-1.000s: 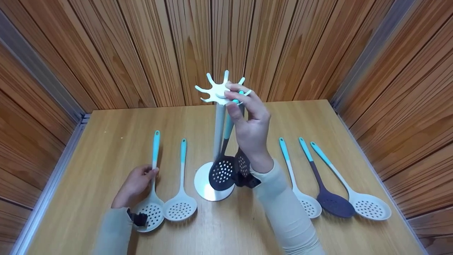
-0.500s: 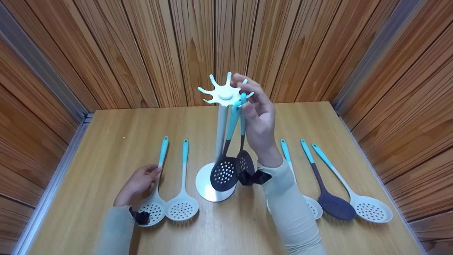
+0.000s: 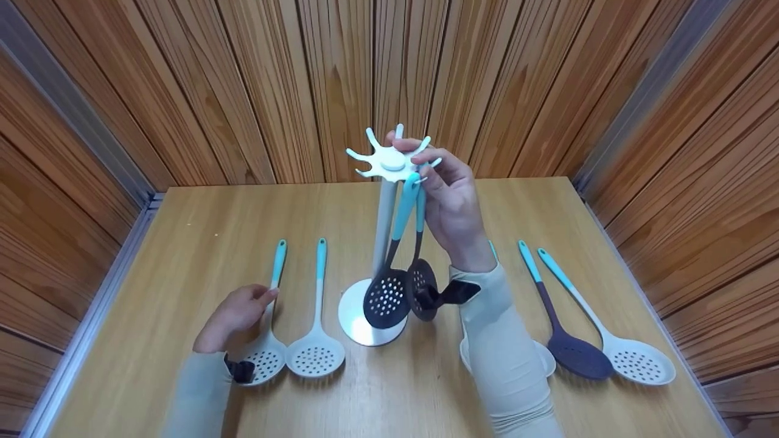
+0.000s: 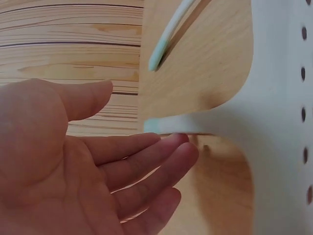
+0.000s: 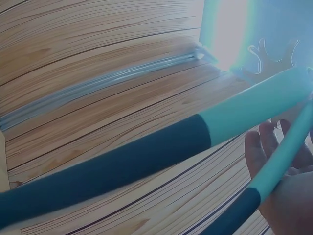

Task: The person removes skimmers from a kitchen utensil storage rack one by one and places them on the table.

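A white utensil stand [image 3: 392, 159] with prongs stands mid-table. Two dark utensils with turquoise handles hang from it: a skimmer [image 3: 387, 298] and a second perforated utensil [image 3: 424, 274]. My right hand [image 3: 453, 201] grips the stand's pronged top, its fingers among the prongs and its thumb by the hanging handles. In the right wrist view, these handles partly cover the hand [image 5: 293, 181]. My left hand [image 3: 240, 313] rests beside a white skimmer [image 3: 268, 359] on the table. The left wrist view shows its fingers extended and touching that handle [image 4: 195, 122], its thumb apart.
Another white skimmer [image 3: 316, 353] lies left of the stand's round base [image 3: 359, 331]. On the right lie a dark slotted turner [image 3: 581, 356] and a white skimmer [image 3: 642, 363]. My right sleeve covers more white utensils. Wooden panels [image 3: 341, 79] enclose the table.
My right hand came off the stand's top to the right, then returned its fingers to the prongs. The left skimmer's handle swung to the right and its head moved slightly away.
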`<state>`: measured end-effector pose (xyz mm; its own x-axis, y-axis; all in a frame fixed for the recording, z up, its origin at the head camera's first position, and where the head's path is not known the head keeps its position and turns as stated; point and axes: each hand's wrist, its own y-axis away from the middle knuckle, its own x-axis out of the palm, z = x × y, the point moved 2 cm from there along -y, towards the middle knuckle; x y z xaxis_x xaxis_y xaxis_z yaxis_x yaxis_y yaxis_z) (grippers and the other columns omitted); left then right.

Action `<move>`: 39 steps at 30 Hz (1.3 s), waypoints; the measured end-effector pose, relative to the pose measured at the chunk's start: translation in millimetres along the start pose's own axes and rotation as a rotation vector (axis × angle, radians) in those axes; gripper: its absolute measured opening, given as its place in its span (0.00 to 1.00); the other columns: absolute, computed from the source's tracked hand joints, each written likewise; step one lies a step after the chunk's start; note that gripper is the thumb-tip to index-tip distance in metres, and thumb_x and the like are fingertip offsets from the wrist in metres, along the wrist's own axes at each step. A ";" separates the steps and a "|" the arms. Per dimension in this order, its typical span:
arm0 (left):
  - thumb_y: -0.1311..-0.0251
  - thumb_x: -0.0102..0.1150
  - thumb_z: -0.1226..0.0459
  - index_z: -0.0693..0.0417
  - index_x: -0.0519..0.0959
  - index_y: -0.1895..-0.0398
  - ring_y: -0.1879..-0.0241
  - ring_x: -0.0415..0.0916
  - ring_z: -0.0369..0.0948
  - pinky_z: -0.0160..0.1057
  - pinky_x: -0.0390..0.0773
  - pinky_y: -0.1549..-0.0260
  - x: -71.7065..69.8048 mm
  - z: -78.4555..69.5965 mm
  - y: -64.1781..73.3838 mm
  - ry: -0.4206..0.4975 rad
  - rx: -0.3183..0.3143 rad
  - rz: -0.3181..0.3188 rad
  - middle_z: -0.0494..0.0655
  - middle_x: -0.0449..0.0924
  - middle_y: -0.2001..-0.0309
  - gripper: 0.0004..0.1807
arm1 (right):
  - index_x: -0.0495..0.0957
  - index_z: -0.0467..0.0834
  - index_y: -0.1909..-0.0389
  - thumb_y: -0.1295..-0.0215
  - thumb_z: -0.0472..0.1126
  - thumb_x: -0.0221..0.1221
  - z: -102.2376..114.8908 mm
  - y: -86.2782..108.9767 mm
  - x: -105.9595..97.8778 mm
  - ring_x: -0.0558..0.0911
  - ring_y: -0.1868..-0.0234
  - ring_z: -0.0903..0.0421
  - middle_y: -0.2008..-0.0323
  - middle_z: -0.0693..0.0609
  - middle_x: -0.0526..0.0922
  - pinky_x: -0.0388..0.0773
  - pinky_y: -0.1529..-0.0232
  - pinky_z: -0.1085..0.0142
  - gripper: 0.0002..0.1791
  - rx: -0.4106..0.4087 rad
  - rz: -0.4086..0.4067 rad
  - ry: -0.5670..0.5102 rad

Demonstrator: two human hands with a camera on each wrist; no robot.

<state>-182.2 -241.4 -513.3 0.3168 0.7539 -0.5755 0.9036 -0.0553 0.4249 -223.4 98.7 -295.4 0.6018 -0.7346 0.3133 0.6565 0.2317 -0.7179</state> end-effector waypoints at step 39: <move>0.30 0.55 0.48 0.47 0.79 0.40 0.53 0.78 0.39 0.43 0.80 0.58 28.2 -147.0 52.8 -0.095 0.554 -0.240 0.41 0.82 0.51 0.21 | 0.77 0.27 0.56 0.32 0.50 0.63 11.9 19.2 18.3 0.73 0.36 0.37 0.47 0.41 0.82 0.74 0.40 0.49 0.26 -0.166 -0.186 0.562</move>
<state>-168.0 -126.9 -404.4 0.0867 0.7271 -0.6810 0.9605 -0.2424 -0.1366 -194.3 97.3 -296.0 0.1221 -0.9875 0.0996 0.6209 -0.0023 -0.7839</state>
